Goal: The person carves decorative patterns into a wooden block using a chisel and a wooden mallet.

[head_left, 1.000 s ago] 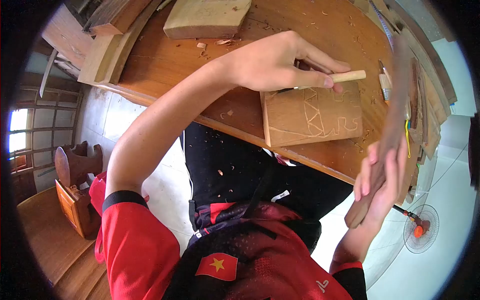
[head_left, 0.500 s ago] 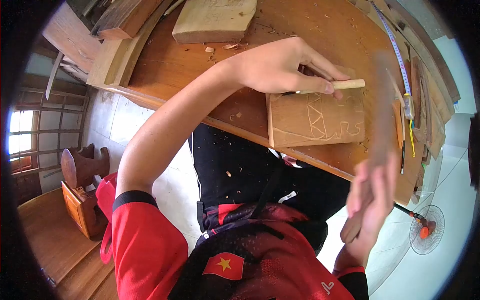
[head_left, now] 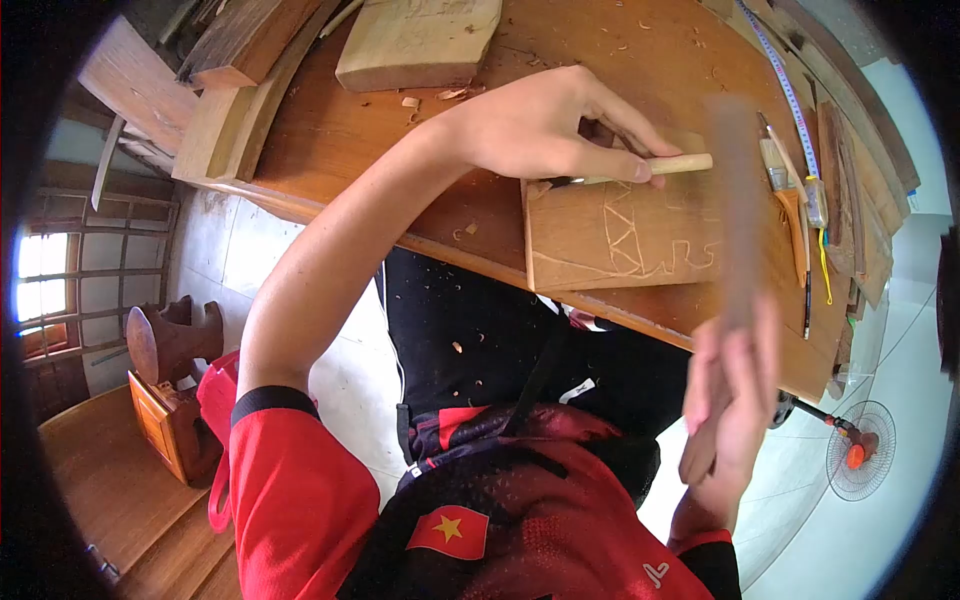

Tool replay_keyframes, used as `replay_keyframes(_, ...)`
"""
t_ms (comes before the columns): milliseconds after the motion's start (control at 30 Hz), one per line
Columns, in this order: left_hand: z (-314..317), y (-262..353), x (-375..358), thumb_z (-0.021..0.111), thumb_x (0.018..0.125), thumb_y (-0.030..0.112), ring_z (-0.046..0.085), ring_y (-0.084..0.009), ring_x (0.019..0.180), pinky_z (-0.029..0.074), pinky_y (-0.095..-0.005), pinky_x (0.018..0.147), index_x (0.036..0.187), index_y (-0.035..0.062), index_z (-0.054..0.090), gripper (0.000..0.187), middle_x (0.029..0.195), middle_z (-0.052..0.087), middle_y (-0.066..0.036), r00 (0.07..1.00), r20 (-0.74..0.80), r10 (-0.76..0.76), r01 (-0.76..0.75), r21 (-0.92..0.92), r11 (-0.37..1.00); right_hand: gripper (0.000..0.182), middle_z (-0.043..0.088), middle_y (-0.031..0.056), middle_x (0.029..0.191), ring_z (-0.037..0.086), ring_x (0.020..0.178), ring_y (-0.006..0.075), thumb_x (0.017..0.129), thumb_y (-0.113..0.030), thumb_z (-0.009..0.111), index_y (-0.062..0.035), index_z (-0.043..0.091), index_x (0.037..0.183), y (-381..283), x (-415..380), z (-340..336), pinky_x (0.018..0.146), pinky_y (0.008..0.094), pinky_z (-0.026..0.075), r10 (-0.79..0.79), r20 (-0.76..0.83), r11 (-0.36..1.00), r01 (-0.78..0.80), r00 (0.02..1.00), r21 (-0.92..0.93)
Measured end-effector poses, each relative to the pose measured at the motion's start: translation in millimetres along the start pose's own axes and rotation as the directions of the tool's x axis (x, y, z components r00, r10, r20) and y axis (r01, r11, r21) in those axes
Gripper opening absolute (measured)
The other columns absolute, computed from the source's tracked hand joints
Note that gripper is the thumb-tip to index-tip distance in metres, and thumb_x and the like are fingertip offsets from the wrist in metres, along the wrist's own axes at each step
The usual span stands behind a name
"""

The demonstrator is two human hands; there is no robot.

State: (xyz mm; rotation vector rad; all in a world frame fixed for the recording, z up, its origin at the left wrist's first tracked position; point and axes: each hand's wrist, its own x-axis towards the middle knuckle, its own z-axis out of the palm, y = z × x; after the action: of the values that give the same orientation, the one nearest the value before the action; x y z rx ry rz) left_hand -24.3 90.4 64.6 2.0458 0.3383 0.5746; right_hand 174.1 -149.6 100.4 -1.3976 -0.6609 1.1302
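My left hand (head_left: 570, 130) pinches a chisel with a pale wooden handle (head_left: 688, 163). The chisel lies low over the upper part of a carved wooden board (head_left: 575, 235), its dark blade pointing left near the board's upper left corner. Carved zigzag and curved lines show on the board, which sits at the table's front edge. My right hand (head_left: 738, 385) is closed around a long brown wooden mallet or bar (head_left: 738, 220), held upright in view and blurred by motion. The bar's upper part is close to the chisel handle's end; whether they touch I cannot tell.
The brown table (head_left: 560, 40) carries a pale wood block (head_left: 420, 40) and scattered shavings. At its right lie a tape measure (head_left: 815, 200), tools and long wood strips (head_left: 850, 180). More timber (head_left: 245, 45) is at the upper left. A fan (head_left: 860, 450) stands at the lower right.
The wooden bar in my right hand has swung left, nearer the chisel handle. My left hand and the board appear slightly further left, as the whole view has shifted a little.
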Motion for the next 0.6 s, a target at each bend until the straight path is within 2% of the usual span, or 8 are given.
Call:
replay_keyframes(33,-3,3,0,0.072,0.095,0.016,0.067,-0.0101,0.093,0.052,-0.027,0.085,0.12,0.0031,0.076,0.028,0.108,0.079,-0.008,0.999,0.025,-0.031,0.031,-0.001,1.0,0.056,0.056,0.0105,0.086,0.043,0.041,0.0087,0.106,-0.02,0.049,-0.0106,0.032,0.159,1,-3,1,0.034,0.0218,0.036,0.088,0.053,0.991,-0.082,0.995,-0.103)
replay_keyframes(67,-3,2,0,0.072,0.095,0.015,0.068,-0.0108,0.095,0.053,-0.0275,0.087,0.121,0.0023,0.075,0.029,0.108,0.078,-0.009,1.0,0.019,-0.015,0.015,-0.001,1.0,0.055,0.057,0.0108,0.085,0.044,0.041,0.0091,0.106,-0.02,0.05,-0.0098,0.034,0.158,-4,-4,4,0.033,0.022,0.036,0.083,-0.025,0.995,-0.084,0.996,-0.046)
replay_keyframes(167,0,-8,-7,0.071,0.096,0.013,0.068,-0.0133,0.101,0.053,-0.0292,0.09,0.124,0.0002,0.072,0.031,0.11,0.077,-0.01,1.0,-0.005,0.027,-0.027,-0.065,0.997,0.057,0.052,0.0104,0.089,0.045,0.041,0.0104,0.109,-0.025,0.043,-0.0155,0.022,0.161,-1,9,-10,0.032,0.0245,0.041,-0.177,-0.081,0.966,0.189,0.981,0.176)
replay_keyframes(233,2,-11,-7,0.069,0.097,0.011,0.068,-0.0152,0.104,0.052,-0.0305,0.093,0.128,-0.0013,0.07,0.033,0.112,0.077,-0.011,0.997,-0.019,0.076,-0.078,-0.174,0.982,0.056,0.05,0.0105,0.09,0.046,0.043,0.011,0.111,-0.028,0.039,-0.0185,0.018,0.162,12,9,-5,0.032,0.0263,0.044,-0.142,-0.094,0.968,0.158,0.985,0.193)
replay_keyframes(267,4,-10,-7,0.069,0.097,0.011,0.068,-0.0157,0.104,0.052,-0.0309,0.094,0.13,-0.0017,0.068,0.035,0.113,0.076,-0.012,0.997,-0.058,0.053,-0.061,-0.158,0.986,0.057,0.051,0.0111,0.09,0.046,0.044,0.0112,0.11,-0.026,0.041,-0.0189,0.019,0.162,19,14,-8,0.034,0.0283,0.046,-0.121,0.056,0.98,0.11,0.991,0.163)
replay_keyframes(367,13,0,-9,0.068,0.098,0.01,0.068,-0.0166,0.106,0.051,-0.0322,0.097,0.136,-0.0022,0.062,0.04,0.115,0.075,-0.014,0.987,-0.158,-0.008,-0.018,-0.162,0.987,0.054,0.05,0.0111,0.092,0.042,0.044,0.0091,0.11,-0.024,0.039,-0.0116,0.022,0.16,21,33,10,0.038,0.0274,0.05,-0.052,0.186,0.995,0.035,0.981,0.095)
replay_keyframes(467,16,4,-9,0.067,0.099,0.012,0.068,-0.0156,0.107,0.052,-0.0326,0.097,0.141,-0.0017,0.056,0.046,0.116,0.075,-0.014,0.974,-0.224,-0.014,-0.034,-0.21,0.977,0.055,0.052,0.0135,0.095,0.042,0.045,0.0095,0.11,-0.021,0.039,-0.0074,0.021,0.16,18,59,9,0.041,0.0281,0.051,-0.071,0.264,0.995,0.049,0.962,0.091)
replay_keyframes(600,15,14,-5,0.069,0.099,0.014,0.068,-0.0153,0.106,0.053,-0.0324,0.096,0.139,-0.0028,0.058,0.045,0.116,0.075,-0.013,0.97,-0.236,-0.058,0.003,-0.228,0.974,0.057,0.054,0.0152,0.095,0.044,0.045,0.0094,0.108,-0.018,0.04,-0.0059,0.021,0.161,4,63,1,0.04,0.0272,0.051,-0.029,0.337,0.998,0.046,0.941,-0.045)
